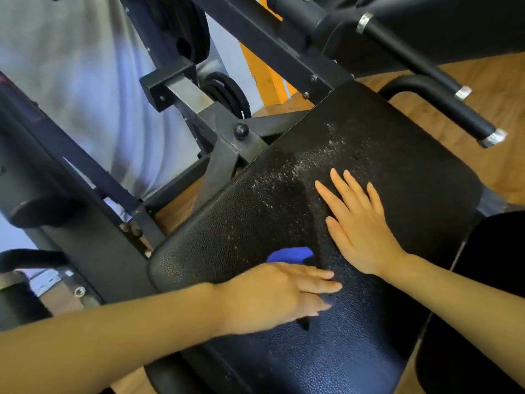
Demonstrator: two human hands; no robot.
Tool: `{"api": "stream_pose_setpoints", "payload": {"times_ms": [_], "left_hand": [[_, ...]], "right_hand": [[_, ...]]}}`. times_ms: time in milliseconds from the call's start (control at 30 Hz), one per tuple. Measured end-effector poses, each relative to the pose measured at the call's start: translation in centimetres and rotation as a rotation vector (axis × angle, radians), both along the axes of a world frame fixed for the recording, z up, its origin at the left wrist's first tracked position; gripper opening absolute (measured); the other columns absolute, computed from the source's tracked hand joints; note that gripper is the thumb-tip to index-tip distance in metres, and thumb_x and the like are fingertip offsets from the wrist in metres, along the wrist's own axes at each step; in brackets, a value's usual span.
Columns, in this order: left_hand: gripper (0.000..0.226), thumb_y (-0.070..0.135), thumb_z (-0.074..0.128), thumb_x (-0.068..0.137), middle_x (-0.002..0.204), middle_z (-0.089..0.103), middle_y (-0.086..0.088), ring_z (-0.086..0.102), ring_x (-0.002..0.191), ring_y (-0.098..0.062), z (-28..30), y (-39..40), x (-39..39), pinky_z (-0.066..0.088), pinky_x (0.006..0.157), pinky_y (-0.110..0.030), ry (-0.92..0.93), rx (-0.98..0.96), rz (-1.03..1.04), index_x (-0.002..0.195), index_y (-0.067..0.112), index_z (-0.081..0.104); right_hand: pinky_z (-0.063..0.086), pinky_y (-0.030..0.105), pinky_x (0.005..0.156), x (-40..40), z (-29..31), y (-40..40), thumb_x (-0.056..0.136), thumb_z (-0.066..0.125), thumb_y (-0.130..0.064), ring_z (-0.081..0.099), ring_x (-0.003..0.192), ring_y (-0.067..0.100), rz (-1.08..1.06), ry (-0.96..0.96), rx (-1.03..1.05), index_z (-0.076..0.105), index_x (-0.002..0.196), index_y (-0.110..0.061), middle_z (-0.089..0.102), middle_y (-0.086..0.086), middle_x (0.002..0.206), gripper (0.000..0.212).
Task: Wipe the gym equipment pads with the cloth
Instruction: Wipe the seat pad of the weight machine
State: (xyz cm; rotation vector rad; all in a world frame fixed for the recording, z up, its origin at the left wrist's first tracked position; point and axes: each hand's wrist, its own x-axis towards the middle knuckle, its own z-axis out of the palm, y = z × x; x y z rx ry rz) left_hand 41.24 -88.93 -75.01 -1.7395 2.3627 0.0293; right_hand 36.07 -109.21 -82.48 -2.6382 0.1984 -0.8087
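Flat on the black pad: open right hand, left hand over blue cloth.

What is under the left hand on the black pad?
A blue cloth lies under the left hand, pressed on the pad. Only its blue edge shows beyond the hand; the rest is covered.

Bare forearms, no sleeves, unadorned hands
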Motion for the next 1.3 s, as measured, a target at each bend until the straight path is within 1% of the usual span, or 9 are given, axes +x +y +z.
{"api": "stream_pose_setpoints", "payload": {"times_ms": [200,367,533,733,867,967,1067,1167,1300], "left_hand": [[0.031,0.020,0.049,0.092,0.130,0.062,-0.010,0.059,0.119,-0.028,8.6,-4.9,9.2,0.055,0.089,-0.048,-0.289,-0.327,0.068,0.112,0.012,0.071],[0.027,0.018,0.069,0.087,0.128,0.063,-0.004,0.055,0.125,-0.018,2.8,0.0,2.9,0.042,0.107,-0.035,-0.019,-0.152,0.078,0.113,0.014,0.071],[0.027,0.024,0.056,0.094,0.130,0.062,-0.009,0.054,0.126,-0.022,3.1,0.0,3.4,0.040,0.108,-0.032,0.066,-0.044,0.083,0.111,0.010,0.072],[0.031,0.017,0.058,0.094,0.145,0.048,-0.011,0.041,0.137,-0.024,3.8,1.4,2.8,0.027,0.116,-0.028,0.016,-0.202,0.161,0.124,0.014,0.064],[0.046,0.017,0.054,0.098,0.141,0.052,0.005,0.046,0.130,-0.004,6.8,0.9,2.2,0.035,0.108,-0.018,0.329,-0.389,0.427,0.143,0.022,0.045],[0.062,0.019,0.064,0.091,0.136,0.054,0.014,0.049,0.125,0.003,8.4,0.2,2.2,0.037,0.102,-0.013,0.518,-0.533,0.598,0.141,0.036,0.032],[0.058,0.016,0.074,0.083,0.132,0.057,0.010,0.053,0.121,0.003,9.1,-0.4,2.2,0.044,0.100,-0.020,0.607,-0.648,0.629,0.121,0.039,0.038],[0.045,0.014,0.078,0.077,0.127,0.058,0.008,0.056,0.119,-0.004,9.7,-0.4,2.6,0.048,0.096,-0.023,0.467,-0.792,0.594,0.101,0.034,0.046],[0.038,0.021,0.078,0.075,0.127,0.056,0.007,0.055,0.119,-0.009,10.0,0.3,3.0,0.049,0.096,-0.034,0.362,-0.857,0.643,0.097,0.029,0.048]], "right_hand": [[0.004,0.055,0.116,0.1,0.1,0.0,0.095,0.019,-0.038,0.000,0.148,0.023,0.006,-0.013,0.001,0.017,0.153,-0.026,0.008,0.004,0.161,0.058],[0.005,0.055,0.116,0.0,-0.1,-0.1,0.095,0.021,-0.036,0.001,0.148,0.022,0.003,-0.022,0.000,0.018,0.153,-0.025,0.008,0.004,0.161,0.059],[0.005,0.054,0.116,0.0,0.0,0.0,0.095,0.021,-0.037,0.002,0.148,0.023,-0.006,-0.024,-0.006,0.018,0.152,-0.026,0.010,0.004,0.161,0.059],[0.009,0.055,0.114,-0.2,0.5,0.2,0.092,0.024,-0.038,0.008,0.147,0.025,-0.020,-0.004,-0.017,0.023,0.151,-0.027,0.017,0.006,0.159,0.060],[0.016,0.049,0.115,0.1,2.4,0.7,0.091,0.036,-0.027,0.023,0.143,0.024,0.005,-0.140,0.012,0.038,0.145,-0.019,0.032,0.007,0.153,0.055],[0.036,0.035,0.107,0.5,5.3,1.8,0.094,0.047,-0.008,0.045,0.126,0.014,0.081,-0.294,0.269,0.048,0.137,-0.016,0.052,0.002,0.137,0.044],[0.050,0.030,0.089,0.6,9.1,3.5,0.099,0.045,-0.020,0.062,0.101,0.008,0.218,-0.279,0.811,0.057,0.124,-0.021,0.067,-0.003,0.113,0.028],[0.056,0.037,0.081,0.4,12.0,4.7,0.098,0.044,-0.041,0.067,0.100,0.020,0.384,-0.032,1.415,0.063,0.115,-0.019,0.070,0.007,0.109,0.034],[0.056,0.044,0.084,-0.1,12.6,6.0,0.090,0.062,-0.027,0.063,0.109,0.030,0.539,0.139,1.615,0.062,0.119,-0.009,0.063,0.018,0.118,0.034]]}}
